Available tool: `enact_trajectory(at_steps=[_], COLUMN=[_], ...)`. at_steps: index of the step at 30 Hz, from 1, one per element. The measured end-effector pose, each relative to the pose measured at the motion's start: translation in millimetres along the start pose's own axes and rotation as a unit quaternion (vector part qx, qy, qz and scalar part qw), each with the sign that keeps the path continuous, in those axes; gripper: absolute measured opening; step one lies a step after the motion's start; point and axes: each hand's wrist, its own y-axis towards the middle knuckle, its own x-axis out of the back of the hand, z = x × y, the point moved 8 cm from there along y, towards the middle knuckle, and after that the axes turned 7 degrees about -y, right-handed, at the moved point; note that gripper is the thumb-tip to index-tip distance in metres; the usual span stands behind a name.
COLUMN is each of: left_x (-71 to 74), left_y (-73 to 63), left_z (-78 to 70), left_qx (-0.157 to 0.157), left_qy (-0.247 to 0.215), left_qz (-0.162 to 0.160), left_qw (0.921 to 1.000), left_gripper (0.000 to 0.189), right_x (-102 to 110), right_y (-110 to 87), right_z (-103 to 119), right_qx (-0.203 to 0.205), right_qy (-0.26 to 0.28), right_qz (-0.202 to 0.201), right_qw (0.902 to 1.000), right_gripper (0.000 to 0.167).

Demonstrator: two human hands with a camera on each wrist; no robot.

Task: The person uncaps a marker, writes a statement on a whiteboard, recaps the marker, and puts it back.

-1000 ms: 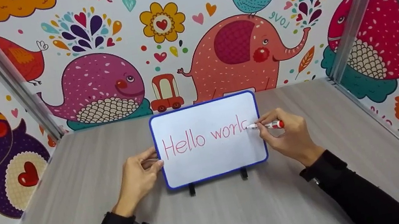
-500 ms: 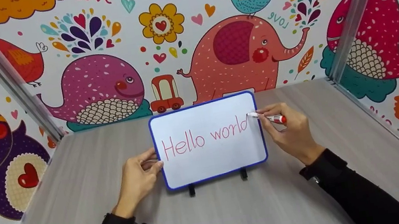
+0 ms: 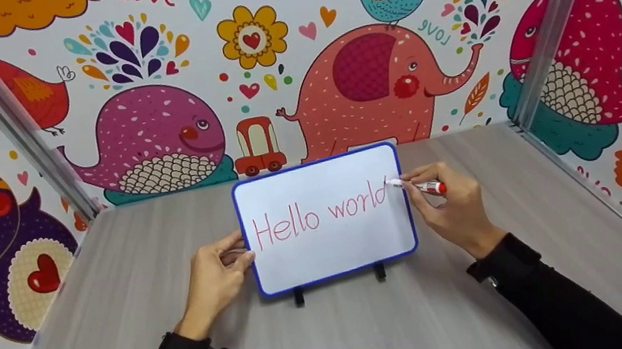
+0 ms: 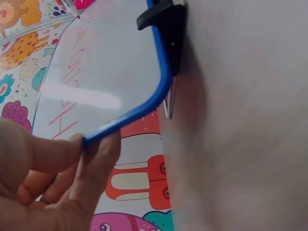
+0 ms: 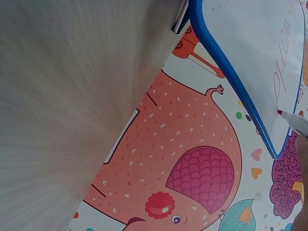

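A small whiteboard with a blue frame stands tilted back on the table, bearing the red handwriting "Hello world". My left hand pinches its left edge, thumb on the front and fingers behind, as the left wrist view shows. In my right hand is a white whiteboard marker with a red end, gripped between thumb and fingers. Its red tip meets the board at the stem of the final "d". Only a sliver of the right hand shows in the right wrist view.
Two black feet carry the board's lower edge on the grey wood-grain table. Behind it rises a wall printed with cartoon animals, and metal posts stand at both back corners.
The marker moved up from the bowl of the "d" to the top of its stem, then slightly down. The "d" now has a tall stem. My left hand and the board stay put.
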Motion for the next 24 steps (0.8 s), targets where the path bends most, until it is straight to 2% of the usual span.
enact_trajectory(at_steps=[11,24], left_x=[-0.1,0.1], left_y=[-0.3,-0.7], left_z=[-0.9,0.4], left_qx=[-0.004,-0.005], left_qy=[-0.011,-0.012], left_qz=[0.003,0.001], left_qw=[0.9999,0.9999], left_gripper=[0.048,0.049], right_x=[-2.0,-2.2], right_y=[-3.3,-5.4], right_z=[-1.0,-2.4], right_qx=[0.002,0.003], right_qy=[0.004,0.001], right_qz=[0.019,0.028], right_qw=[0.9998,0.9996], right_gripper=[0.028,0.027])
